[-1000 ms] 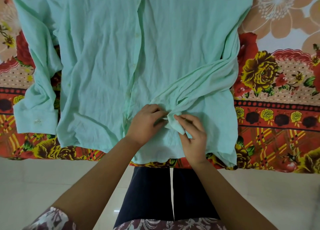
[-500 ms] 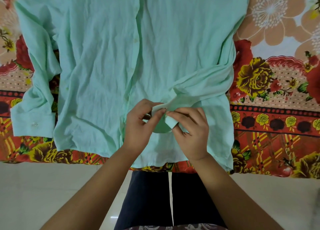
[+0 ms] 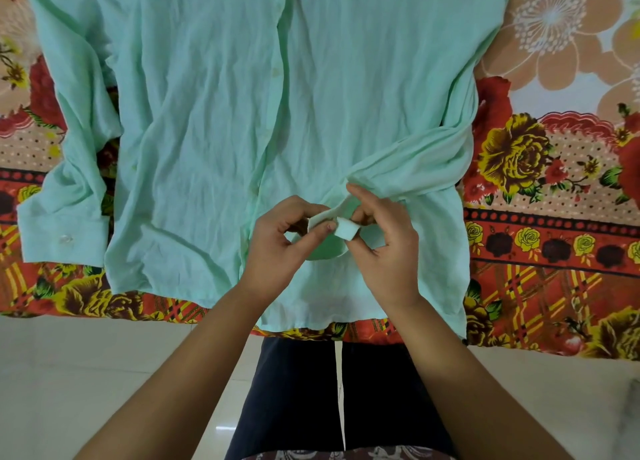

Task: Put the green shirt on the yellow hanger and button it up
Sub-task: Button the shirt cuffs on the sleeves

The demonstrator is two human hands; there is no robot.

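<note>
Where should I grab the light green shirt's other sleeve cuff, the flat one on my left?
Pinch the left cuff of the light green shirt at its near open edge, coming from your side: it lies flat on the floral bedsheet, opening toward you, button up.

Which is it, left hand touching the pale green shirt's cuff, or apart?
Touching. The head view shows the left hand, its fingers pinching the shirt's cuff.

a floral cloth (image 3: 554, 189) in red, yellow and peach, with big blooms and a plaid border, spreads across the upper view. below its near edge lies a pale, glossy tiled floor (image 3: 86, 383). a small glint of light (image 3: 221, 427) shows on it.
</note>
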